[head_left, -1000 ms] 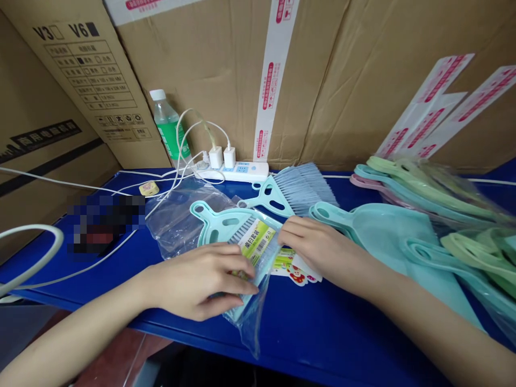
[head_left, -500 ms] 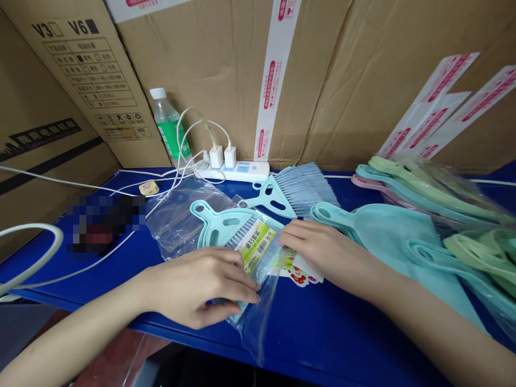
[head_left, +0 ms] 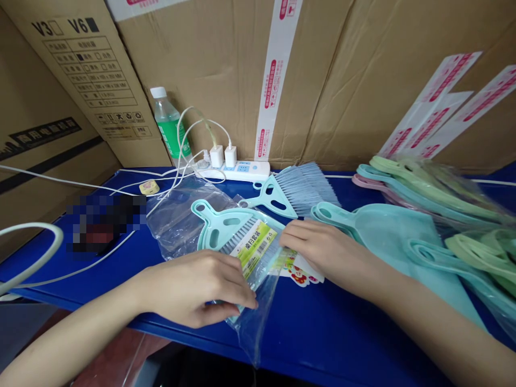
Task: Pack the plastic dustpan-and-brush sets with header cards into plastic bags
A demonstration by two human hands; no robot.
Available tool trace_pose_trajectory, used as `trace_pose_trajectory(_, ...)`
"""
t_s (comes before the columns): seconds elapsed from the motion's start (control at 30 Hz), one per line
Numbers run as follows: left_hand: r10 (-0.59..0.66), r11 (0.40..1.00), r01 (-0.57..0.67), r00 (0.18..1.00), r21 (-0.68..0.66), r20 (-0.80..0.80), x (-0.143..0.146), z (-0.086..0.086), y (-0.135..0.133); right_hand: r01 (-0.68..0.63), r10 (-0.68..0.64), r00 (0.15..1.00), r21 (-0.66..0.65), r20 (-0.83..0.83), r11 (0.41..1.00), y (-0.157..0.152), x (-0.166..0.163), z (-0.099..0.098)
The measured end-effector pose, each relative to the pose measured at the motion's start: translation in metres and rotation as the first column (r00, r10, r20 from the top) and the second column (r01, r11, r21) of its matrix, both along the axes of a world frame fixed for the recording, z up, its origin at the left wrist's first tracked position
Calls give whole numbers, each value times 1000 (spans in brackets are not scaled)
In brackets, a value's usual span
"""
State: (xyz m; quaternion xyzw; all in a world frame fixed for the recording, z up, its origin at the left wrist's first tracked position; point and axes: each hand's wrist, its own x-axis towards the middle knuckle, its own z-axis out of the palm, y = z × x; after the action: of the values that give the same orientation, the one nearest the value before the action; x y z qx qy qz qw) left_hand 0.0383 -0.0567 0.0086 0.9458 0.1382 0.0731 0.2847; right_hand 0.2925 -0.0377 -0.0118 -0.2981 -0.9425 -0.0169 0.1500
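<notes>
A mint dustpan-and-brush set [head_left: 226,228] with a green label card [head_left: 256,246] lies partly inside a clear plastic bag [head_left: 258,317] on the blue table [head_left: 330,333]. My left hand [head_left: 197,287] pinches the bag's lower end, fingers curled round the set's edge. At the bag's right side my right hand [head_left: 322,250] has its fingertips pressed together on the plastic. Under that hand lie printed label cards [head_left: 300,274].
A loose mint brush [head_left: 290,191] lies behind. Mint dustpans [head_left: 387,231] and bagged sets [head_left: 435,188] are piled at the right. A power strip [head_left: 237,171] with chargers, white cables, a water bottle [head_left: 167,126], empty clear bags [head_left: 177,217] and cardboard boxes [head_left: 226,70] stand at the back.
The bagged set and label card have shifted slightly; my left hand has slid a little lower along the bag. My right hand has stayed at the bag's edge.
</notes>
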Motion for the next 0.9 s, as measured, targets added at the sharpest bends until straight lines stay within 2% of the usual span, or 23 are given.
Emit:
trace_pose_trajectory(0.2, 7, 1000, -7, 1000, -4, 0, -1, -1, 0, -3, 2, 999, 20, 38, 1000, 0, 2, 0)
trace_pose_trajectory(0.7, 37, 998, -36, 999, -53, 21, -3, -1, -3, 23, -22, 999, -54, 27, 998, 0, 2, 1)
trace_pose_trajectory(0.9, -14, 999, 14, 1000, -43, 4, -3, -1, -2, 24, -24, 1000, -84, -2, 996, 1, 2, 0)
